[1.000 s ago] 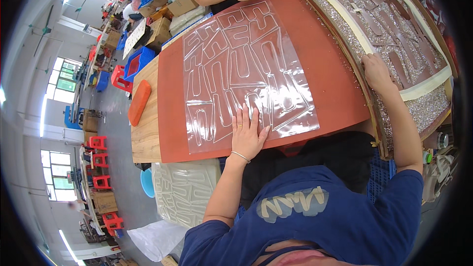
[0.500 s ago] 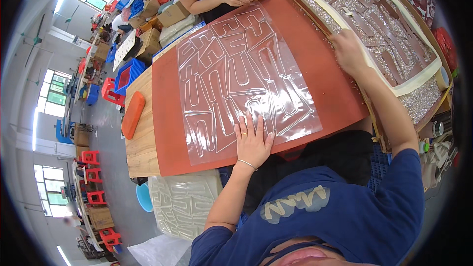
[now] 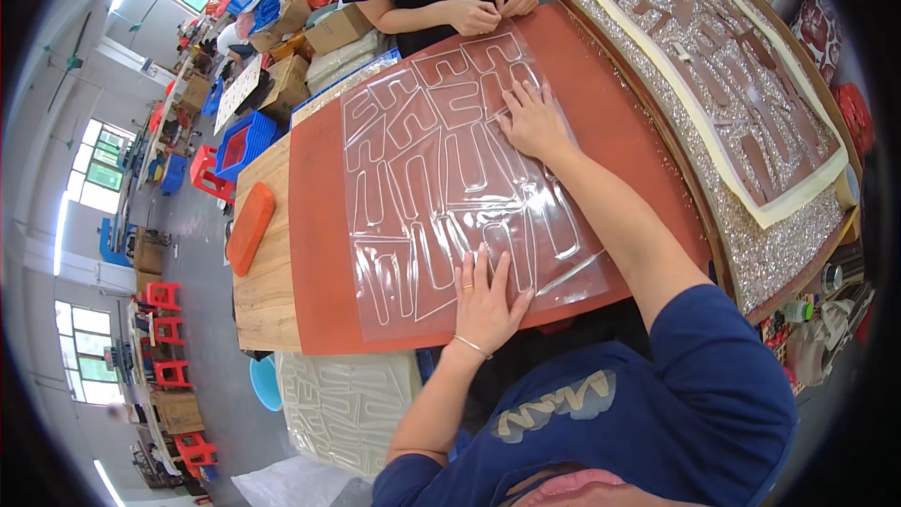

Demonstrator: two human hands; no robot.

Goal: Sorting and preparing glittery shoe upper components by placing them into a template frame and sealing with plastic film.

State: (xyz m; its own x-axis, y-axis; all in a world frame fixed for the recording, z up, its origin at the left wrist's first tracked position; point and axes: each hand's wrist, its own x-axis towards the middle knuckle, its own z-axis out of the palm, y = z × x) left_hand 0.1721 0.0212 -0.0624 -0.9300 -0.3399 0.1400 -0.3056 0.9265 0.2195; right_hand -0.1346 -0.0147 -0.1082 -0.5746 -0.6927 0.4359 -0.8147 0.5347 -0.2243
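While the clear plastic film with cut letter shapes [image 3: 460,169] lay spread over the rust-red rubber mat [image 3: 324,253], both hands rested flat on it, likely to hold it smooth. The left hand [image 3: 485,296] pressed its near edge, fingers spread open; the right hand [image 3: 533,120], also open, lay on its far part.

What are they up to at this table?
A person presses both hands flat on a clear plastic sheet with letter-like outlines, spread over an orange-red mat on a wooden table. The left hand rests near the sheet's near edge, the right hand farther up. Across the table, another person's hands work at the sheet's far edge.
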